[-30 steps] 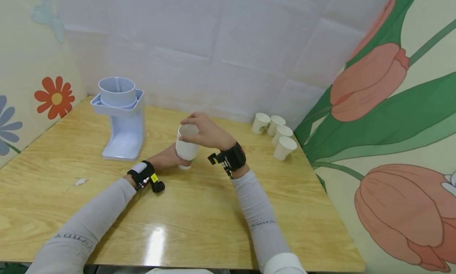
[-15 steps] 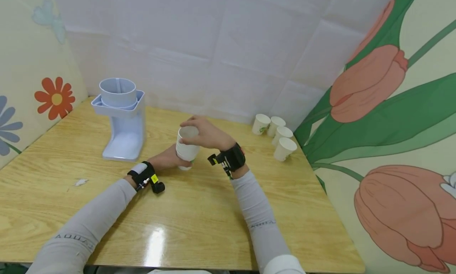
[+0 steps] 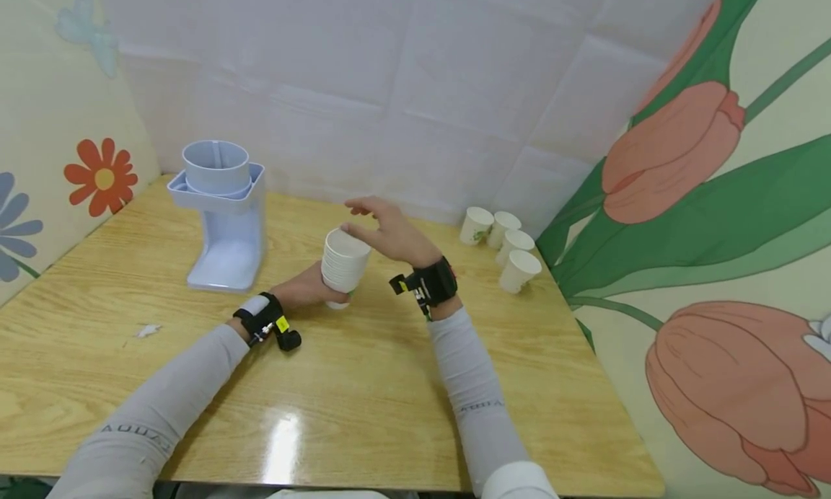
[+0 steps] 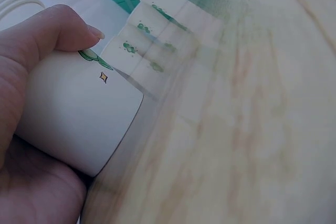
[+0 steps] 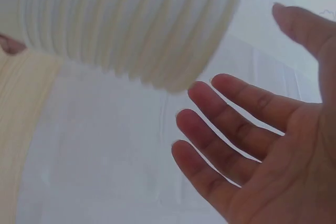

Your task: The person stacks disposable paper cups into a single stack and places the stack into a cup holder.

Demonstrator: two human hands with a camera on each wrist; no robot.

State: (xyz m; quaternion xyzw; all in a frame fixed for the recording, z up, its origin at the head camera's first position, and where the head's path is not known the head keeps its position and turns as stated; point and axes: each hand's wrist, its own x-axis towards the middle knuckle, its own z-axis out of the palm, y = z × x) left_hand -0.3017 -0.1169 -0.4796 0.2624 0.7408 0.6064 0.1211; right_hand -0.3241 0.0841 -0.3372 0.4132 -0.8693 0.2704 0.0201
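A stack of nested white paper cups (image 3: pixel 344 261) stands upright near the middle of the table, tilted slightly right. My left hand (image 3: pixel 308 288) grips its lower part; in the left wrist view the thumb (image 4: pixel 65 27) lies across the bottom cup (image 4: pixel 79 108), which bears a green print. My right hand (image 3: pixel 396 236) is just right of the stack's top with its fingers spread. The right wrist view shows that hand (image 5: pixel 273 145) holding nothing, its fingertips close to the ribbed rims of the stack (image 5: pixel 121 24).
Several single paper cups (image 3: pixel 519 270) stand in a group at the back right by the wall. A pale blue stand (image 3: pixel 230 246) with a round holder (image 3: pixel 214 169) on top is at the back left. A small white scrap (image 3: pixel 147 331) lies on the table (image 3: pixel 363 405).
My right hand has let go of the stack's top and moved right and slightly up, its fingers spreading. The stack's top now leans a little right. My left hand keeps its grip.
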